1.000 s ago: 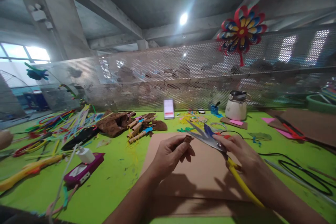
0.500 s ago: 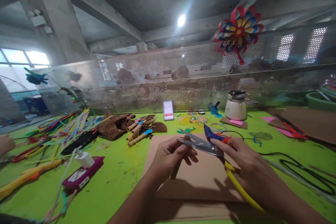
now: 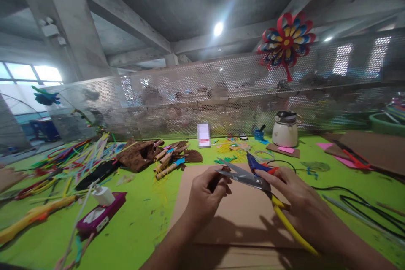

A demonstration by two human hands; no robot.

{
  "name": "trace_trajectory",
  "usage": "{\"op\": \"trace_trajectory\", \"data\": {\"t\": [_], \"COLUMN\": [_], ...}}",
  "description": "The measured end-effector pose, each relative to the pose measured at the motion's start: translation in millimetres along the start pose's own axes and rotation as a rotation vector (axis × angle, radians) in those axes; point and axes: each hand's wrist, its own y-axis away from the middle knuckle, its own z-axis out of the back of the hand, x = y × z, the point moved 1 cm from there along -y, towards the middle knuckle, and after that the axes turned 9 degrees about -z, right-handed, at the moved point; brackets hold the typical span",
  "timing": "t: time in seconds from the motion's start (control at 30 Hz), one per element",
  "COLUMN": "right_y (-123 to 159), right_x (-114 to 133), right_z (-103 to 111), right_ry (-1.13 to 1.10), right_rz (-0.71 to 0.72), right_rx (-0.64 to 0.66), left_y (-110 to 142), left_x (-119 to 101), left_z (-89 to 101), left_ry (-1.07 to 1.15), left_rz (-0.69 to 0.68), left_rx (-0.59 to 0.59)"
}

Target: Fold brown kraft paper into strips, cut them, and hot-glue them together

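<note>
In my right hand (image 3: 292, 196) is a pair of scissors (image 3: 249, 180) with yellow handles. Its two blades are parted and point left, toward the fingertips of my left hand (image 3: 209, 192). Those fingers are curled and pinched on a small brown piece that is mostly hidden by them and the blades. Both hands are above a sheet of brown cardboard (image 3: 236, 230). Just behind the scissors lies a blue glue gun (image 3: 253, 163) with an orange-red part, close to my right fingers.
Rolled brown paper pieces (image 3: 166, 168) lie beyond my left hand. A purple power strip (image 3: 115, 206) with a white plug is at the left, near coloured strips. A white kettle (image 3: 284, 132) stands at the back right. Black cable (image 3: 357, 202) loops at the right. Another person's hand (image 3: 11, 177) shows far left.
My left hand has turned a little, and the brown strip that hung below its fingers no longer shows. The scissor blades stay parted. The other person's hand at the far left has come further into view.
</note>
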Motion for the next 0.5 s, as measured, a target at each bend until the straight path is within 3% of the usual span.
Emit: {"op": "trace_trajectory", "data": {"t": [0.17,0.33,0.5], "right_y": [-5.5,-11.1,-8.4], "right_x": [-8.3,-16.1,-11.5], "right_z": [-7.5,-18.7,-27.7], "right_ry": [-0.249,-0.395,-0.394], "right_rz": [-0.154,-0.362,-0.385], "right_rx": [0.0,0.038,0.093], "left_y": [1.3,1.1,0.9], "left_x": [3.8,3.5,6.9], "left_z": [1.4,0.5,1.3], "left_ry": [-0.13,-0.137,-0.119], "left_rz": [-0.075,-0.091,-0.084], "left_rx": [-0.073,-0.065,-0.042]}}
